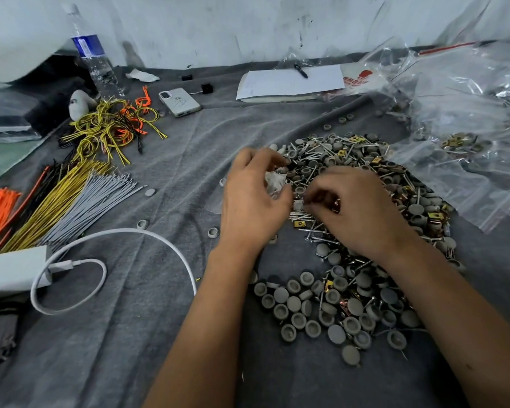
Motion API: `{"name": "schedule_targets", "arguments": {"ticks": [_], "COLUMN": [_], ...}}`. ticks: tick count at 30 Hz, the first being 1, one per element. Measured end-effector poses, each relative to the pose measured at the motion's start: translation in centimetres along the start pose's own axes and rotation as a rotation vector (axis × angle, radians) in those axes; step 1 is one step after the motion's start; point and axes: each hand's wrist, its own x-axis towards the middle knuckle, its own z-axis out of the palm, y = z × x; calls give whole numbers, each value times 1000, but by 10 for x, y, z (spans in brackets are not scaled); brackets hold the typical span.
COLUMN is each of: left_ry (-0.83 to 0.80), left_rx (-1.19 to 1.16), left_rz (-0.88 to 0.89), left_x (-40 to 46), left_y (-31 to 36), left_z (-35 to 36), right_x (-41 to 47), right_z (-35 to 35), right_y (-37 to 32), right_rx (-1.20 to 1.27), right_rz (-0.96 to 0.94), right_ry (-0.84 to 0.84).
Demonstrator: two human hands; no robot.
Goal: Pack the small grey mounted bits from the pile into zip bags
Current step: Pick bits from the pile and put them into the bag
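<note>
- Head view: left hand grips small crumpled clear zip bag; right hand pinches something small, identity unclear
- pile of small grey round-capped bits mixed with screws lies under and right of both hands on grey cloth worktop; bag just left of right fingertips

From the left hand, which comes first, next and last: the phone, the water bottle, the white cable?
Seen from the head camera, starting at the left hand:
1. White cable, lower left, its loop nearest.
2. Phone, up and left on the grey cloth.
3. Water bottle, far back left by the wall.
</note>
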Motion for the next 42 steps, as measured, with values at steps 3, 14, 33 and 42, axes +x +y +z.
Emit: {"name": "schedule_targets", "arguments": {"ticks": [3, 14, 33, 42], "left_ry": [56, -3, 185, 63], "left_rx": [-11, -56, -149, -262], "left_rz": [-28, -117, -99, -130], "left_x": [1, 0, 0, -1], "left_y": [-1, -4, -2, 6], "left_z": [-1, -4, -3, 2], "right_x": [-1, 0, 0, 0], "right_z": [2, 2, 6, 7], "right_y": [-2, -5, -13, -15], "right_rx": [-128, -111, 13, 211], "right_rz": [-44, 54, 28, 20], "right_ry": [-214, -203, 19, 215]}}
